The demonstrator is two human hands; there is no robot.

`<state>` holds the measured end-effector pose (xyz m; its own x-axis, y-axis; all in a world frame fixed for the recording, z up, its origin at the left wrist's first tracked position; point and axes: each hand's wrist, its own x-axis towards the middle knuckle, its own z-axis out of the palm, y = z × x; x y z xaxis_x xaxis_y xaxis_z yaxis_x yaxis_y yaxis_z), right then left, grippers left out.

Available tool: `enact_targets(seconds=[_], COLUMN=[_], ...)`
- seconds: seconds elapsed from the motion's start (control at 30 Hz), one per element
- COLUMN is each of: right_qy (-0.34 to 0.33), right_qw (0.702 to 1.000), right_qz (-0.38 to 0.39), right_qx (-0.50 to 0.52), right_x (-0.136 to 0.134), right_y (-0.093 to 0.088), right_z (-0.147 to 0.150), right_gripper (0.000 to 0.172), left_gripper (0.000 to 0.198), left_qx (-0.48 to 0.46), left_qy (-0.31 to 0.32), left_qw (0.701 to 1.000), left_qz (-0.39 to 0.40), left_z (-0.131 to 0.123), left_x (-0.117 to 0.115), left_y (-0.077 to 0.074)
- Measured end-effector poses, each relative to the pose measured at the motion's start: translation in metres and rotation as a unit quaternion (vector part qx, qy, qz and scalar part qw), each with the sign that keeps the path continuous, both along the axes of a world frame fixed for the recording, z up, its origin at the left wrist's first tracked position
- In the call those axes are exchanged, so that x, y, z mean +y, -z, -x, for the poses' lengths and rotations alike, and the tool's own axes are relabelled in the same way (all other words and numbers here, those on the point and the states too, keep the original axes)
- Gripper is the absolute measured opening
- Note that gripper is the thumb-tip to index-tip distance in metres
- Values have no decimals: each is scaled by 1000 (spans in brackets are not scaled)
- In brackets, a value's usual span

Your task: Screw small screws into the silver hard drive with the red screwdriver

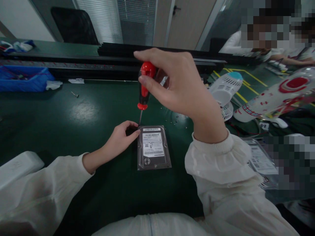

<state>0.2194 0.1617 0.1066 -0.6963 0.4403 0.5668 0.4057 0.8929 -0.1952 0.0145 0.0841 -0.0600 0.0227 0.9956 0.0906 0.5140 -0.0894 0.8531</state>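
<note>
A hard drive [154, 141] with a white label lies flat on the dark green tabletop in front of me. My right hand [174, 82] is closed around the red and black handle of a screwdriver [143, 87]. The screwdriver stands nearly upright, its tip at the far left corner of the drive. At that same corner my left hand [124, 134] has its thumb and index finger closed on the drive's edge, close beside the tip. The exact contact of the fingertips and any screw under the tip are too small to see.
Several small screws [176, 121] lie right of the drive. A white fan [225, 90], a white bottle [273, 93] and another hard drive [262, 160] are further right. A blue bin [24, 80] stands far left, a white box [21, 167] near left. People sit at back right.
</note>
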Motion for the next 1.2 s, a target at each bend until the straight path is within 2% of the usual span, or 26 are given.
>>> enact_targets(seconds=[0.1, 0.2, 0.53, 0.73, 0.93, 1.07, 1.2], right_qy=[14, -6, -4, -2, 34, 39, 11], right_qw=[1000, 1000, 1000, 1000, 999, 998, 1000], right_qz=[-12, -10, -11, -14, -12, 6, 8], right_qx=[0, -3, -4, -18, -30, -40, -23], right_x=[-3, -3, -1, 0, 0, -1, -2], right_y=[-2, -2, -2, -3, -1, -1, -2], right_z=[0, 0, -1, -1, 1, 0, 1], right_gripper=[44, 41, 47, 40, 53, 57, 47], left_gripper=[35, 35, 34, 37, 37, 38, 39], left_qx=[1, 3, 4, 11, 54, 47, 39], left_qy=[1, -2, -12, -15, -23, -24, -23], left_qw=[1000, 1000, 1000, 1000, 998, 998, 999], left_qz=[0, 2, 2, -5, -21, -21, -22], left_z=[0, -1, -4, -2, 1, -1, -1], left_x=[0, 1, -1, 0, -1, -1, 0], left_y=[0, -1, -5, 1, 2, 0, 1])
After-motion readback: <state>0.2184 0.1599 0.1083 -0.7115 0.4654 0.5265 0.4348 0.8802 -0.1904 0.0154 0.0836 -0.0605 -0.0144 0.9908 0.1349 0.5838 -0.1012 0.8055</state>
